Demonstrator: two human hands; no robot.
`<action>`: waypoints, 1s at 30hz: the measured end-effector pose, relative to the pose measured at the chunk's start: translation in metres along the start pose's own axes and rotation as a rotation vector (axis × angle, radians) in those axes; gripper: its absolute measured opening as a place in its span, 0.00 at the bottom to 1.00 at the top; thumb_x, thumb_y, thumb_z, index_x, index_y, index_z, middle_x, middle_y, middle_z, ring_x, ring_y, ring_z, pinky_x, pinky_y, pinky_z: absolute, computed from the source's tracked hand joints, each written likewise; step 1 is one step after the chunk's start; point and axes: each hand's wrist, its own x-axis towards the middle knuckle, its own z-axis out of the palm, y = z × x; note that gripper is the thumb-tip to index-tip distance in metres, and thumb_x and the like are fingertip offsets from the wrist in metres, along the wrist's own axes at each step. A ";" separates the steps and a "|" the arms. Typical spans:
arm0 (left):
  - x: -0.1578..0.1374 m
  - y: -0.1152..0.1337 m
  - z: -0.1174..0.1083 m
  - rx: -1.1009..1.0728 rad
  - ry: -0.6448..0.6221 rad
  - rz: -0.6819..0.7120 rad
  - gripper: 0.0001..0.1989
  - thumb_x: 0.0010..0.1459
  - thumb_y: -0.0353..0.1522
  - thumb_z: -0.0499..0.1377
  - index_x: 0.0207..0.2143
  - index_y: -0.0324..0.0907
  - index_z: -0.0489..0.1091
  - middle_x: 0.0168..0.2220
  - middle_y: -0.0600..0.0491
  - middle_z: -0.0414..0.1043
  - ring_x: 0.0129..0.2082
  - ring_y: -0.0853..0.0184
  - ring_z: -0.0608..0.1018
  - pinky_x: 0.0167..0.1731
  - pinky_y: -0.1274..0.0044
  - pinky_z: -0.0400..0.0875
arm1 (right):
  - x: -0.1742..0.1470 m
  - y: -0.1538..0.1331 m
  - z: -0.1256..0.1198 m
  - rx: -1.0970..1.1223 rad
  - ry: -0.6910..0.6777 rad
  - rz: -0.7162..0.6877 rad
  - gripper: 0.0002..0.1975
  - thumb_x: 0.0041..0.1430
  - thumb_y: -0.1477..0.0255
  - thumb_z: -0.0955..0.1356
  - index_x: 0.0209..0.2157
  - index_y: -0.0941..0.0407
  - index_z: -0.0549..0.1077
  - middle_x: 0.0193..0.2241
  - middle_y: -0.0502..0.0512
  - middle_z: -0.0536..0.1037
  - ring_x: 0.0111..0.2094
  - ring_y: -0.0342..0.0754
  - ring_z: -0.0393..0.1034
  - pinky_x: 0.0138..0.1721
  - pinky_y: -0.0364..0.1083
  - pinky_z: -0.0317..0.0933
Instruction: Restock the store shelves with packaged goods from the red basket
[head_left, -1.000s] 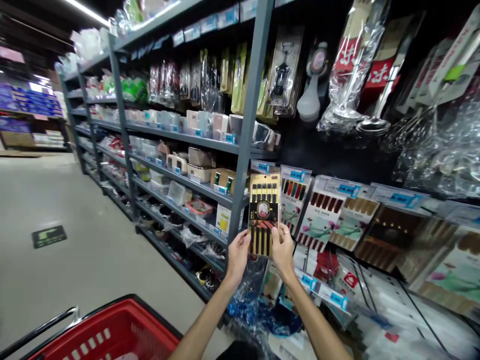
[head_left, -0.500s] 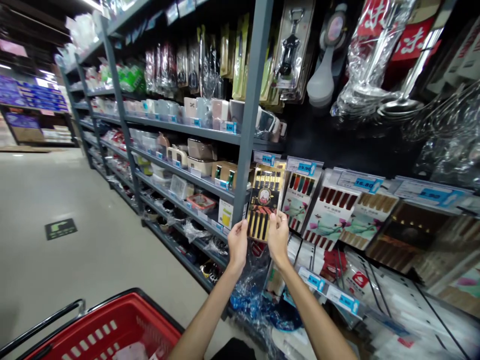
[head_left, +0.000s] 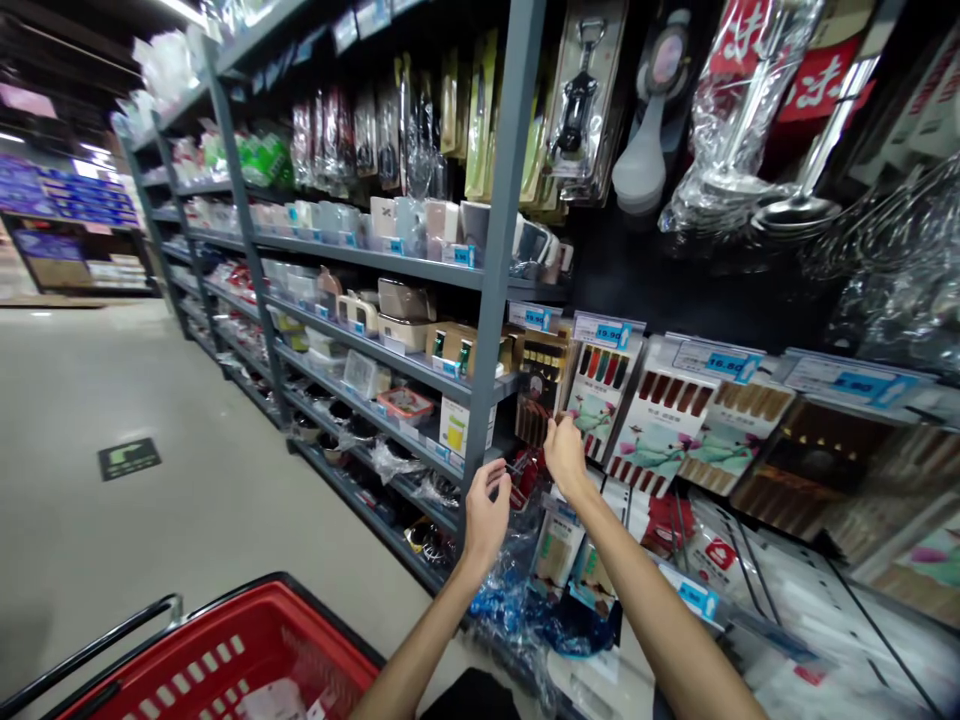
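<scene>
A flat pack of dark chopsticks [head_left: 540,388] with gold tops hangs under a price tag at the left end of the rack. My right hand [head_left: 567,455] is at its lower right edge, fingers curled and closed on that edge; the fingertips are partly hidden. Lower and to the left, my left hand [head_left: 487,508] is off the pack, its thumb and bent fingers apart with nothing between them. Just right of the pack hangs another chopstick pack [head_left: 596,395] with coloured tops, near my right fingers.
A grey shelf post [head_left: 504,200] rises left of the hands. Ladles [head_left: 799,212] and a white spoon [head_left: 641,160] hang above right. More chopstick packs [head_left: 660,430] hang farther right. A red shopping basket [head_left: 300,640] stands at lower left, with a white package inside.
My left hand has let go of the chopstick pack and dropped slightly. The pack has moved back towards the rack, into shadow, while my right hand stays at its edge.
</scene>
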 end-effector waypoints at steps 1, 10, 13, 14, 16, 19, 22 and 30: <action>0.003 0.004 -0.001 -0.042 0.000 -0.017 0.16 0.65 0.39 0.60 0.51 0.39 0.74 0.53 0.43 0.76 0.51 0.62 0.79 0.56 0.68 0.71 | -0.004 -0.003 -0.005 -0.013 0.047 -0.024 0.15 0.67 0.66 0.62 0.48 0.63 0.69 0.43 0.74 0.77 0.46 0.60 0.73 0.50 0.55 0.62; 0.115 0.123 0.061 -0.837 -0.230 -0.350 0.15 0.62 0.40 0.65 0.43 0.37 0.74 0.18 0.64 0.60 0.13 0.81 0.57 0.14 0.86 0.50 | 0.035 -0.111 -0.010 0.819 0.113 0.021 0.30 0.61 0.54 0.69 0.57 0.60 0.71 0.30 0.50 0.78 0.23 0.42 0.71 0.24 0.42 0.65; 0.147 0.155 0.077 -0.881 -0.257 -0.383 0.17 0.61 0.45 0.66 0.36 0.39 0.72 0.13 0.67 0.50 0.10 0.80 0.52 0.12 0.85 0.42 | 0.054 -0.135 -0.003 0.943 0.260 0.115 0.29 0.60 0.55 0.70 0.55 0.60 0.73 0.27 0.47 0.76 0.18 0.39 0.67 0.19 0.39 0.61; 0.154 0.162 0.080 -0.877 -0.265 -0.387 0.19 0.60 0.46 0.67 0.32 0.40 0.70 0.12 0.67 0.48 0.10 0.80 0.52 0.11 0.85 0.42 | 0.060 -0.139 -0.001 0.956 0.286 0.149 0.27 0.60 0.56 0.70 0.53 0.60 0.75 0.26 0.47 0.76 0.17 0.38 0.66 0.18 0.39 0.60; 0.163 0.172 0.085 -0.855 -0.266 -0.400 0.24 0.58 0.49 0.67 0.24 0.40 0.64 0.11 0.66 0.45 0.10 0.80 0.53 0.12 0.85 0.45 | 0.070 -0.143 -0.002 0.955 0.308 0.191 0.23 0.60 0.57 0.70 0.46 0.61 0.77 0.25 0.47 0.75 0.17 0.38 0.65 0.17 0.39 0.61; 0.159 0.177 0.086 -0.796 -0.223 -0.384 0.24 0.58 0.47 0.68 0.23 0.40 0.64 0.12 0.66 0.48 0.10 0.82 0.52 0.12 0.86 0.47 | 0.072 -0.146 -0.009 0.911 0.285 0.160 0.19 0.62 0.60 0.70 0.42 0.62 0.77 0.26 0.48 0.76 0.18 0.38 0.66 0.18 0.38 0.62; 0.121 0.159 0.061 -0.708 -0.212 -0.310 0.16 0.60 0.43 0.67 0.34 0.37 0.73 0.16 0.64 0.60 0.10 0.83 0.54 0.13 0.86 0.46 | 0.032 -0.136 -0.021 0.862 0.175 0.088 0.21 0.62 0.62 0.70 0.51 0.63 0.74 0.30 0.50 0.78 0.20 0.38 0.67 0.20 0.38 0.63; -0.095 0.009 -0.219 0.290 -0.214 -0.563 0.17 0.57 0.45 0.67 0.35 0.39 0.79 0.22 0.52 0.75 0.20 0.70 0.73 0.22 0.81 0.67 | -0.289 0.052 -0.110 0.299 -0.515 0.254 0.20 0.59 0.58 0.73 0.50 0.53 0.80 0.28 0.53 0.80 0.26 0.49 0.74 0.34 0.49 0.72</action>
